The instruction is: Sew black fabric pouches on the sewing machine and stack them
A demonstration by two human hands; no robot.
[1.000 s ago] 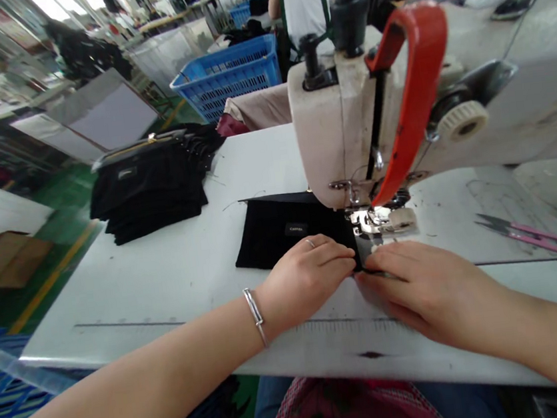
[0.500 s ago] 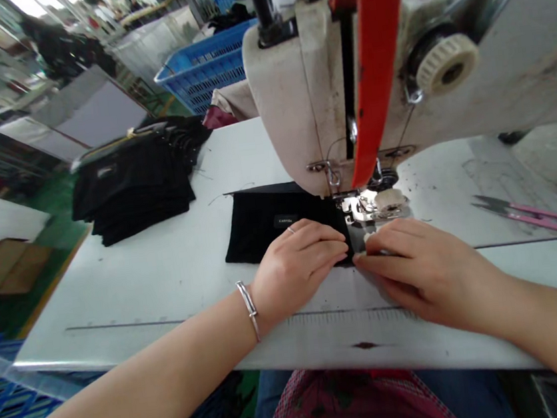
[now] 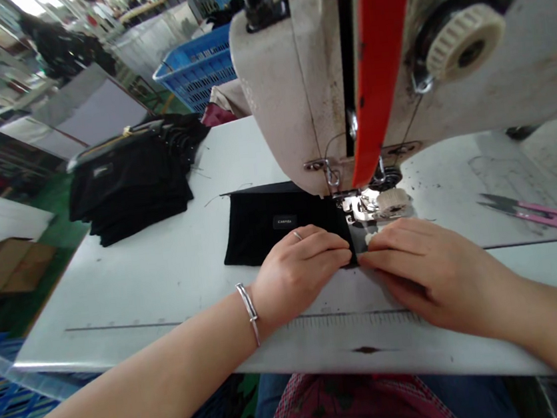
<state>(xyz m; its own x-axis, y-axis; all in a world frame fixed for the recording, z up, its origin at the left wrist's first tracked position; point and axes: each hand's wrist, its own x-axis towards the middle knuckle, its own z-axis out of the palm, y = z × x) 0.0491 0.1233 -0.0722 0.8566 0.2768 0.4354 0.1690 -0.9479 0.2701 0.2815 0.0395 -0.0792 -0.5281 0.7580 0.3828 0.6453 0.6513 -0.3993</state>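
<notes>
A black fabric piece (image 3: 265, 222) with a small label lies on the white table (image 3: 165, 275), its right edge under the presser foot (image 3: 359, 210) of a cream sewing machine (image 3: 295, 86). My left hand (image 3: 298, 270), ring on one finger and a bracelet at the wrist, presses flat on the fabric's near right corner, fingers together. My right hand (image 3: 426, 269) lies beside it, fingertips pinching the fabric edge just in front of the presser foot. The two hands nearly touch.
A stack of black fabric pieces (image 3: 129, 179) sits at the table's back left. Pink thread snips (image 3: 545, 212) lie at the right. A red guard strap (image 3: 373, 64) hangs on the machine. A blue basket (image 3: 197, 70) stands behind; a cardboard box (image 3: 8, 266) on the floor left.
My head has moved closer to the machine, so it looms larger. Both hands stay at the fabric edge by the presser foot, shifted only slightly.
</notes>
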